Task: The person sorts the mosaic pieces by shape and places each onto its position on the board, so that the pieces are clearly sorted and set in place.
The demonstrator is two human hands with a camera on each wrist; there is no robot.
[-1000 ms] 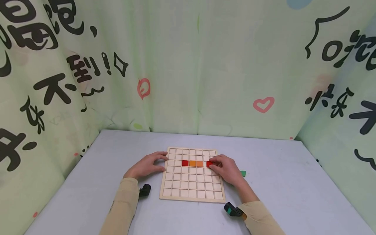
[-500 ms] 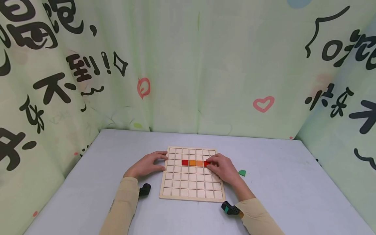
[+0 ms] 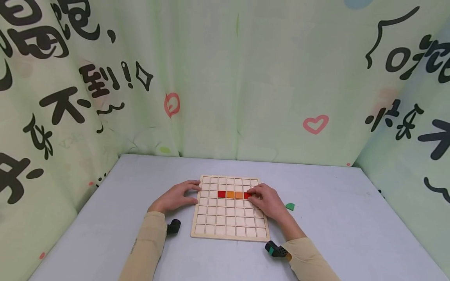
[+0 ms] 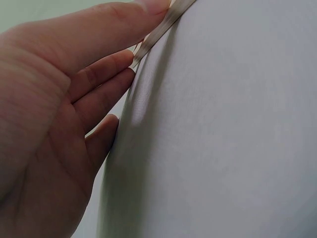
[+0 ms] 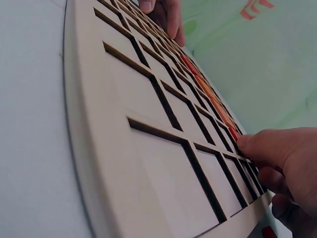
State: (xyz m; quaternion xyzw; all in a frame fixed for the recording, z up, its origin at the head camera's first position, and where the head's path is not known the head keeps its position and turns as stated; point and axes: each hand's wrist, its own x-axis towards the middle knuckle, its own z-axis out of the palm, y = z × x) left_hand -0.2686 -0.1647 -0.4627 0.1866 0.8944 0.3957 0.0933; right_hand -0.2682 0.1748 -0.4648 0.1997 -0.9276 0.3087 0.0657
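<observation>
Two orange tiles sit side by side in the wooden grid board, third row from the far edge, left red tile next to them. Right hand pinches the right red tile at the row's other end. Left hand, thumb and fingers spread, touches board's left edge. Green piece on tabletop, right of board.

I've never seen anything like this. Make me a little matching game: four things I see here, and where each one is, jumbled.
1. right hand
2. orange tiles
3. left hand
4. green piece

A. between two red tiles
B. on the table, right of the board
C. touching the row's right-end red tile
D. at the wooden grid board's left edge

Pairs: 1-C, 2-A, 3-D, 4-B
</observation>
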